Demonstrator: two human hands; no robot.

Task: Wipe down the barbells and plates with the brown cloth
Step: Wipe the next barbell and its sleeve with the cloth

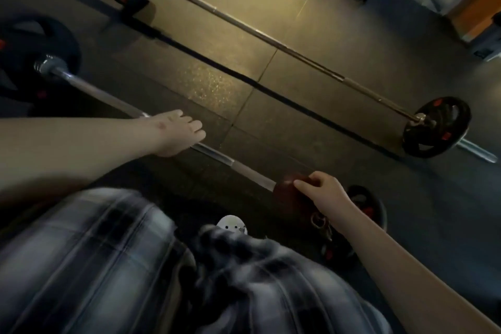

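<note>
Down on the gym floor (pixel 298 3), the left hand (pixel 176 133) curls its fingers over the shaft of the near barbell (pixel 95 89). Further along that bar, the right hand (pixel 325 190) pinches the brown cloth (pixel 288 190), bunched around the shaft just beside a black plate (pixel 372 206). A second barbell (pixel 271 43) lies beyond, well apart, with a plate at each end.

I observe the near barbell (pixel 113 102) lying on the floor (pixel 311 84). The left hand (pixel 176 131) grips its shaft at mid-length. Toward its right end, the right hand (pixel 322 190) holds the brown cloth (pixel 288 188) around the shaft. A second barbell (pixel 271 43) lies beyond it, roughly parallel and well apart.
</note>
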